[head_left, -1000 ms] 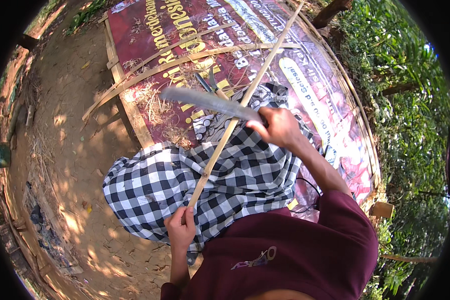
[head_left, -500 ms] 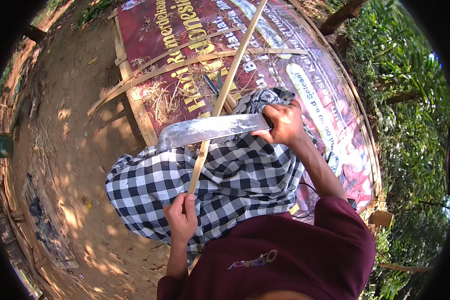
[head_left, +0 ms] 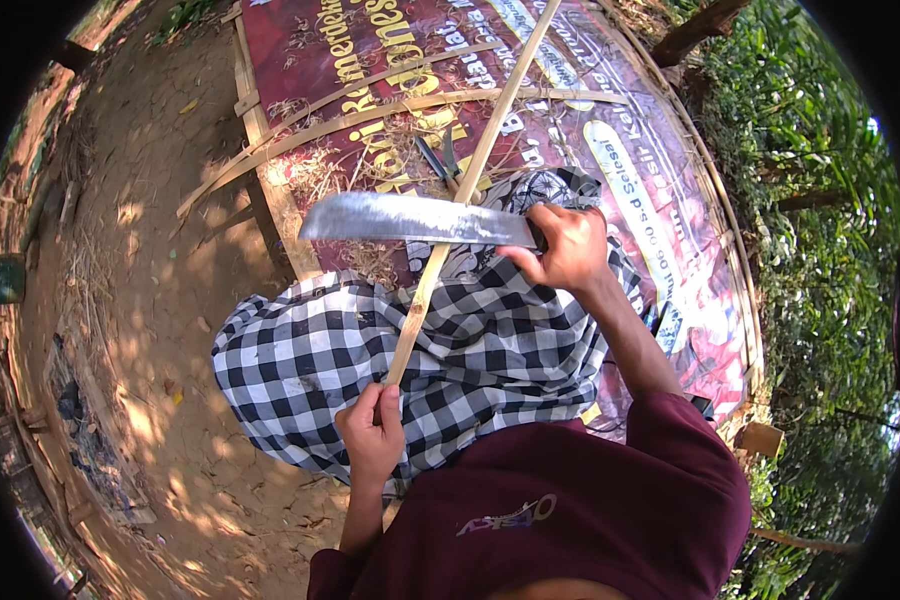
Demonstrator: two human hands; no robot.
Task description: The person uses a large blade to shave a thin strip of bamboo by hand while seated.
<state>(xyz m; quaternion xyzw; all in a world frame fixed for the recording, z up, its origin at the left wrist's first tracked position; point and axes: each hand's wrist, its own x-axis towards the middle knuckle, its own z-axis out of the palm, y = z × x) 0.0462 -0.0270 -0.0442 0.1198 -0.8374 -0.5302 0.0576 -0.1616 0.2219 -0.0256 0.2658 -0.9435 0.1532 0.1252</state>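
Observation:
My right hand grips the handle of a machete, most of the handle hidden by the fingers. Its wide grey blade points left and lies across a long pale bamboo strip. Closed around the near end of that strip is my left hand, thumb on top. The strip slants away from me to the upper right, over a black-and-white checked cloth on my lap. A darker knot shows on the strip between the blade and my left hand.
A dark red printed banner covers a low platform ahead, strewn with thin shavings. Two more bamboo strips lie across it. A dark-handled tool rests behind the blade. Bare earth is at left, leafy plants at right.
The machete blade has moved away from me along the strip, past the knot. My left hand and the strip have shifted slightly to the right.

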